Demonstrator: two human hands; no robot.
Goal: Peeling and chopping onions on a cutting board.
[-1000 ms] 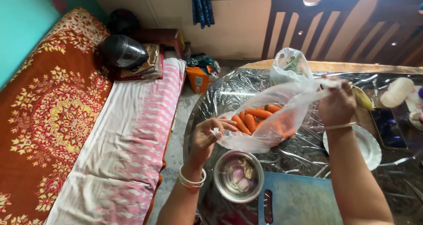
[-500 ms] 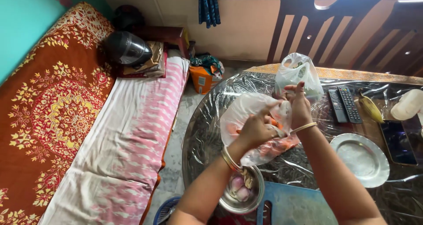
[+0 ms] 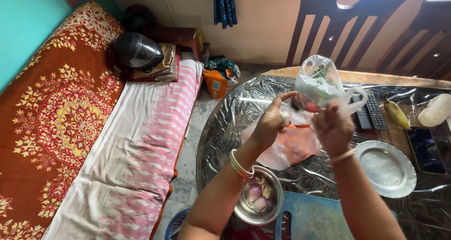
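The thin translucent plastic bag of orange carrots (image 3: 291,143) lay on the foil-covered round desk (image 3: 225,127); pulled hard, it might have torn and spilled towards the steel bowl of onions (image 3: 259,201). Both hands were raised, the left hand (image 3: 271,122) and right hand (image 3: 332,127) pinching its handles.

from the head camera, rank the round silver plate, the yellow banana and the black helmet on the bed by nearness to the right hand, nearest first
1. Round silver plate: on the table, just right of and below the right hand.
2. Yellow banana: farther right, beside the remotes.
3. Black helmet: far left, on the bed.
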